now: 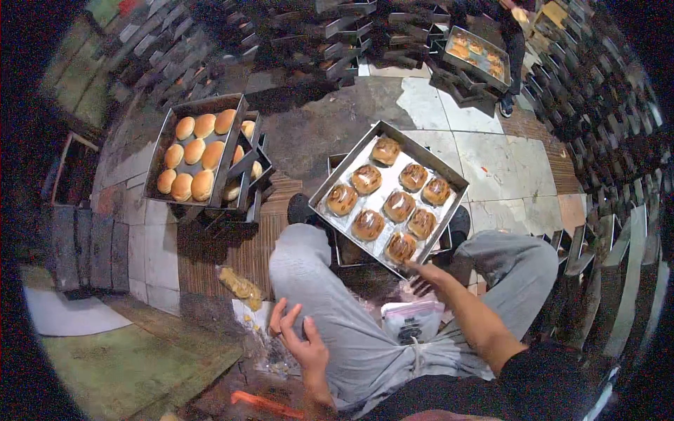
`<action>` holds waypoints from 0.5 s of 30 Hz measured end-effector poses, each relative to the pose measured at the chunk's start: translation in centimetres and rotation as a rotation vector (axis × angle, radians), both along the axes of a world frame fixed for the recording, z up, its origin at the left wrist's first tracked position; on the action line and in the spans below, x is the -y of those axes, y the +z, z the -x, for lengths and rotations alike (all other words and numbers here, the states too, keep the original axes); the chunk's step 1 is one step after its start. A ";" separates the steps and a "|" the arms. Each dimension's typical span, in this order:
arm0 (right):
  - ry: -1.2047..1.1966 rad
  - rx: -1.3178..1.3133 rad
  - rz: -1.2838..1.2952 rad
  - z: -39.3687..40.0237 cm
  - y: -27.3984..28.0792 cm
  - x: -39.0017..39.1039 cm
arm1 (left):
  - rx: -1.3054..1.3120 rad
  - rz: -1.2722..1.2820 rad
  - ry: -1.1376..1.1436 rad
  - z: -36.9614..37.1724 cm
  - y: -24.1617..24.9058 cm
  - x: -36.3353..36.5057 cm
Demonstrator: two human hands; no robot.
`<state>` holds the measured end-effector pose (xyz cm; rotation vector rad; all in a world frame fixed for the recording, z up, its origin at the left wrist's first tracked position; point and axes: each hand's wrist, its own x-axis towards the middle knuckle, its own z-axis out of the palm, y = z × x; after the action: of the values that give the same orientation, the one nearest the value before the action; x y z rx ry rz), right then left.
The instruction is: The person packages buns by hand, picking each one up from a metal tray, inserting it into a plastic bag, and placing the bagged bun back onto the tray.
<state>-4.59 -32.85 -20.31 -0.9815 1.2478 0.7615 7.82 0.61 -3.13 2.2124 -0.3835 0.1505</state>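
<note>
Between my knees sits a square metal tray (460,198) lined with white paper, holding several round brown buns (399,205) with a dark drizzle and pale topping. My right hand (427,276) is at the tray's near corner, just below the closest bun, with its fingers apart; whether it touches the tray I cannot tell. Raised over my left thigh, my left hand (300,338) is empty, its fingers spread and curved. A plastic bag with white contents (412,321) rests in my lap, and a clear bag of yellowish pieces (240,288) lies left of my leg.
Stacked trays (243,105) of plain golden buns stand at the left. At the upper right, a person's leg (513,63) is beside another tray (505,84) of buns. Many dark metal trays (597,133) line the right side. An orange object (267,405) lies at the bottom.
</note>
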 end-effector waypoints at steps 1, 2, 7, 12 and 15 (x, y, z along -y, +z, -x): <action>-0.070 0.189 0.014 0.4 -1.4 -1.1 | -0.034 0.107 -0.070 -0.5 -1.1 -1.0; -0.143 0.382 0.031 0.9 -3.8 -2.1 | -0.063 0.215 -0.142 -1.1 -2.0 -2.1; -0.556 0.493 0.147 1.5 -8.5 -2.4 | -0.580 -1.063 -0.111 -2.9 -5.0 -10.2; -0.911 0.483 -0.133 0.6 1.4 1.0 | -0.512 -0.958 0.001 1.3 -5.6 -13.4; -0.971 0.817 -0.083 0.9 -7.6 4.6 | -0.387 -0.707 -0.017 1.6 -3.0 -12.5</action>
<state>-5.53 -37.43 -27.94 -0.4167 0.7870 -0.3393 6.18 13.10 -6.13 2.8463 -0.2583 -0.4911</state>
